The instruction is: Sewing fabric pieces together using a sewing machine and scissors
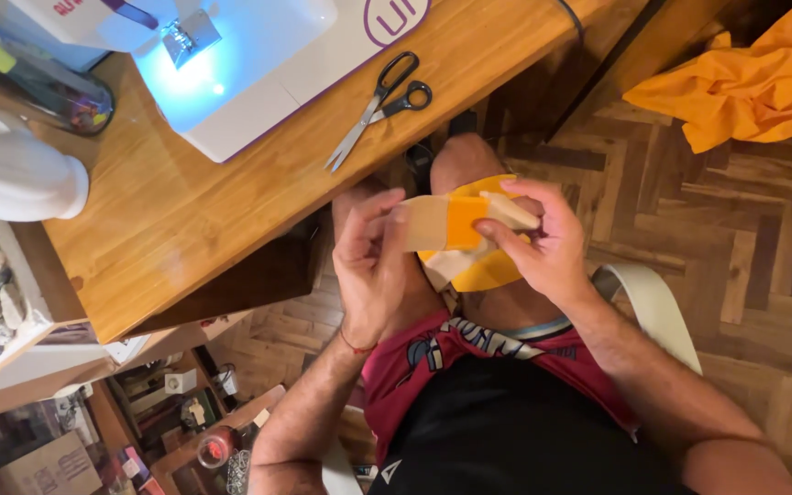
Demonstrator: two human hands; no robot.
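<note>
orange and beige fabric piece [456, 225] held over the lap, below the wooden table [185, 211]. left hand [373, 261] pinches its beige end, right hand [543, 243] pinches the other. likely light, limp; grip at edges.

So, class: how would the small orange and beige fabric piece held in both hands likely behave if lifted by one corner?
The orange and beige fabric piece is probably floppy: its lower part sags below the left hand and right hand. It looks thin, so likely light. It seems unlikely to roll or break.
</note>
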